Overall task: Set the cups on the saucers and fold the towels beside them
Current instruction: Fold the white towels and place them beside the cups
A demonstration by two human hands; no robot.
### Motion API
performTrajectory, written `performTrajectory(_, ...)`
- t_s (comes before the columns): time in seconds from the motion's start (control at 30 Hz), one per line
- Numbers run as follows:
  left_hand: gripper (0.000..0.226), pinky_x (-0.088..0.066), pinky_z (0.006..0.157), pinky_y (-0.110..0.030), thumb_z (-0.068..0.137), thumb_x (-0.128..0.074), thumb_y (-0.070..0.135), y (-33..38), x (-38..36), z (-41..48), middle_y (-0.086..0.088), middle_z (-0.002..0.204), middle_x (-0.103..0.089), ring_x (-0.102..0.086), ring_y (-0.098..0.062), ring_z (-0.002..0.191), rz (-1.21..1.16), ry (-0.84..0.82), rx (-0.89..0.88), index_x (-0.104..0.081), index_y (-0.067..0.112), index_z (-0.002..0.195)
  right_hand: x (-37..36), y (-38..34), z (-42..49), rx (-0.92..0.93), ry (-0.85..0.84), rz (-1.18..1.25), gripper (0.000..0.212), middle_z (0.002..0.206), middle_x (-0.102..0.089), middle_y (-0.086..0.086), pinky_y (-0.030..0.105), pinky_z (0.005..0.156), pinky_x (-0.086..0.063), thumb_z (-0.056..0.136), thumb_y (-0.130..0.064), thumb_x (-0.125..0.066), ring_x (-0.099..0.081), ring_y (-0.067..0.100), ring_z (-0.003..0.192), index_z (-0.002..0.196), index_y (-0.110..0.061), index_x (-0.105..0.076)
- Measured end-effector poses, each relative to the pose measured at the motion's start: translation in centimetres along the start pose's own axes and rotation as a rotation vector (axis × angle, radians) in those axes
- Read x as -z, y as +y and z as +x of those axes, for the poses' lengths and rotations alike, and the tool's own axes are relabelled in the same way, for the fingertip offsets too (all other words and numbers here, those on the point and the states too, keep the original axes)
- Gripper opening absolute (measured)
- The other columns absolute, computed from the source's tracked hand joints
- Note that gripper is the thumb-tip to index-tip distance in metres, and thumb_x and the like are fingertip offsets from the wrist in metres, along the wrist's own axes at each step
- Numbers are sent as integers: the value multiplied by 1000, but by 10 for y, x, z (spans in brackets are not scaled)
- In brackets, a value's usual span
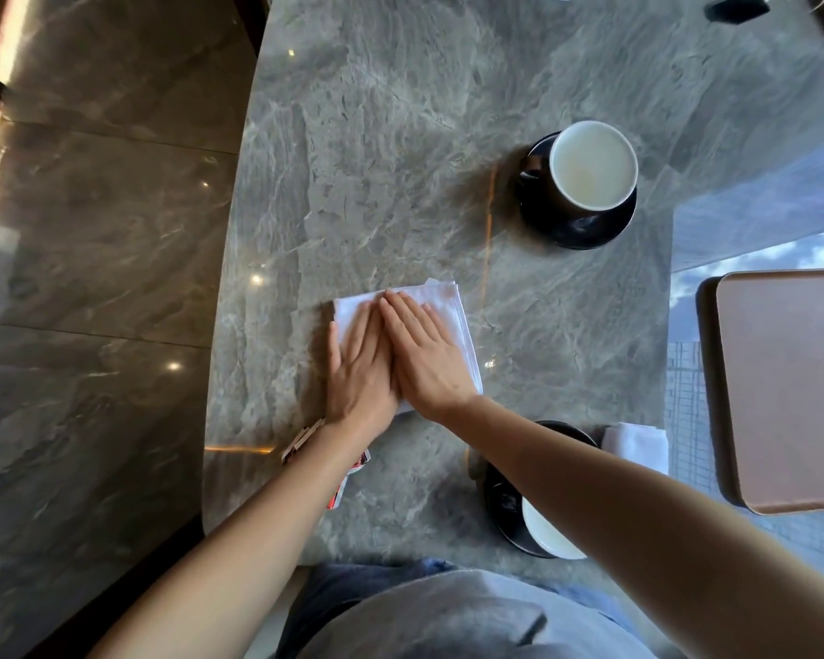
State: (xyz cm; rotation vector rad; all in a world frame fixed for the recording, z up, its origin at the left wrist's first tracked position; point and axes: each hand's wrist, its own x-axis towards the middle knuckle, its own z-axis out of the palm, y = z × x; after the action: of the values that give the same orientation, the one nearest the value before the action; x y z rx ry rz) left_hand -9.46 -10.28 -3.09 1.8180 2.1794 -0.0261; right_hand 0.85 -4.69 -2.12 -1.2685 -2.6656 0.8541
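Observation:
A folded white towel [450, 306] lies on the grey marble table [400, 159]. My left hand [358, 368] and my right hand [424, 354] press flat on it side by side, fingers straight. Farther right, a dark cup with a white inside [593, 166] stands on a black saucer [586, 230]. Near the front edge, a second cup [550, 530] sits on another black saucer [498, 506], partly hidden by my right forearm. A second folded white towel [638, 444] lies just right of that saucer.
A brown tray [786, 387] rests at the right, on a reflective surface beside the table. A dark object [736, 7] lies at the far right corner. The table's left edge drops to a glossy tiled floor [91, 278]. A small red-and-white packet [341, 487] lies under my left wrist.

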Motion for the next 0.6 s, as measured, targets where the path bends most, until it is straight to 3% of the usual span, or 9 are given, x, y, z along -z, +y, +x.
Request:
performTrajectory(0.13, 66, -4, 118, -50, 90, -31, 35, 0, -2, 1, -2, 158, -18, -11, -18, 146, -38, 11, 16, -6, 15, 148, -2, 1, 1, -22, 24, -66, 54, 158, -20, 5, 33, 120, -5, 97, -18, -34, -15, 18, 147, 149, -12, -22)
performTrajectory(0.27, 61, -18, 114, -52, 88, -31, 32, 2, 3, 0, -5, 152, -33, -28, -23, 142, -62, 75, 11, -30, 11, 145, 1, 7, 1, -5, -16, -148, 62, 159, -16, 8, 36, 120, -6, 91, -31, -25, -11, 20, 148, 150, -10, -19)
performTrajectory(0.47, 70, -19, 115, -52, 91, -28, 49, -3, 1, -1, -11, 155, -24, -23, -24, 144, -13, 46, 111, -23, 6, 147, 9, 28, -3, 50, -5, -230, 61, 156, -22, 15, 38, 121, -9, 97, -37, -29, -18, 26, 146, 147, -3, -24)
performTrajectory(0.6, 75, -14, 116, -52, 91, -26, 54, -10, -1, -3, -11, 157, -17, -16, -24, 146, 4, 26, 117, -16, 7, 148, 10, 40, -6, 88, 3, -257, 64, 157, -19, 15, 38, 121, -9, 97, -38, -32, -13, 25, 147, 149, -2, -19)
